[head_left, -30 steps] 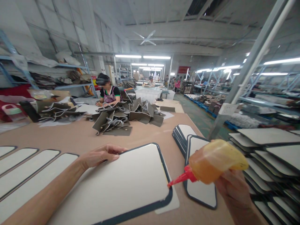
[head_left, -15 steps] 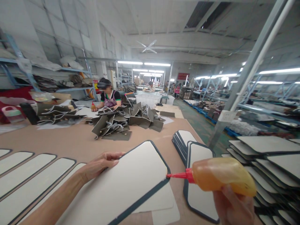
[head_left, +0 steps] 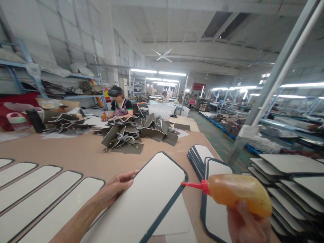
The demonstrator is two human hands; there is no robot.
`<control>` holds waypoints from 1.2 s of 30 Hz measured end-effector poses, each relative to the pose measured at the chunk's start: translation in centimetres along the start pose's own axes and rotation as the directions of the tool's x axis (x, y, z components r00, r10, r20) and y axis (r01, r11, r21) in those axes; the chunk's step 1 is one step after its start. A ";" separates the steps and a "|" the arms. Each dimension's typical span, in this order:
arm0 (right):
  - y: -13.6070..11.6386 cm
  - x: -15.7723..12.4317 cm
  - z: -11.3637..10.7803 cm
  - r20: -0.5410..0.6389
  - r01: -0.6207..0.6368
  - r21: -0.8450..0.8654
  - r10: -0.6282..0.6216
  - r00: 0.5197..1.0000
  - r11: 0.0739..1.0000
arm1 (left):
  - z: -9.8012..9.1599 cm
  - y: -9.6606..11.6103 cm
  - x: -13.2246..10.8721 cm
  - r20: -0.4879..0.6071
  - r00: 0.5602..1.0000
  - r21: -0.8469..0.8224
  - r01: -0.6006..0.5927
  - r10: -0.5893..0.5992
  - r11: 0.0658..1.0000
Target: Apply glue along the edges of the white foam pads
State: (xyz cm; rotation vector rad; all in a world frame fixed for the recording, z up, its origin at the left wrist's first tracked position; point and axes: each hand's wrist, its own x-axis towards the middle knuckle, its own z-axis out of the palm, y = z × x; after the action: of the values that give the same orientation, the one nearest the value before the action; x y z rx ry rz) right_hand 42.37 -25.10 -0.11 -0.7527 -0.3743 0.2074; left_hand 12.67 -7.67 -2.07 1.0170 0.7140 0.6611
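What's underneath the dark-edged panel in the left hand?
Past the panel's lower right edge, a pale sheet shows, with brown tabletop beyond it. Whatever lies beneath the rest is hidden by the panel.

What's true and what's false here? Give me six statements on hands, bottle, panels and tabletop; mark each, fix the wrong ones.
1. The right hand holds a translucent amber plastic bottle with a red nozzle. True.
2. The nozzle's tip is at the dark border of a white, round-cornered panel. True.
3. The left hand hangs free of that panel. False: it grips the panel's edge.
4. The flat olive-brown pieces with pale edges form one neat stack. False: they lie in a loose heap on the brown tabletop.
5. Slim white panels with dark borders lie in a row at the left. True.
6. The bottle stands upright. False: it is tipped nearly level.
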 end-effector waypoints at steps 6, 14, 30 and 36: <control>0.4 -0.7 1.0 0.040 -0.011 0.010 0.010 0.999 1.000 | -0.1 -0.2 -0.7 -0.055 0.998 -0.051 0.009 -0.012 0.999; 1.7 -1.8 1.3 0.114 -0.060 -0.010 0.061 0.992 0.998 | -0.8 0.2 -1.7 -0.099 0.995 -0.086 -0.016 0.007 0.996; 2.7 -4.9 4.1 0.145 -0.156 -0.065 0.164 0.976 0.986 | -2.5 1.1 -2.7 -0.142 0.990 -0.085 -0.038 0.026 0.996; 2.9 -5.9 4.5 0.167 -0.190 -0.107 0.206 0.964 0.976 | -2.9 2.0 -3.1 -0.080 0.997 -0.067 0.003 -0.008 0.998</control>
State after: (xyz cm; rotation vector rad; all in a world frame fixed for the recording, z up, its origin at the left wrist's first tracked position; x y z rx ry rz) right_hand 34.99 -22.07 -0.65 -0.8644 -0.4798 0.4504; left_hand 8.27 -7.85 -0.60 0.9314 0.7594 0.7194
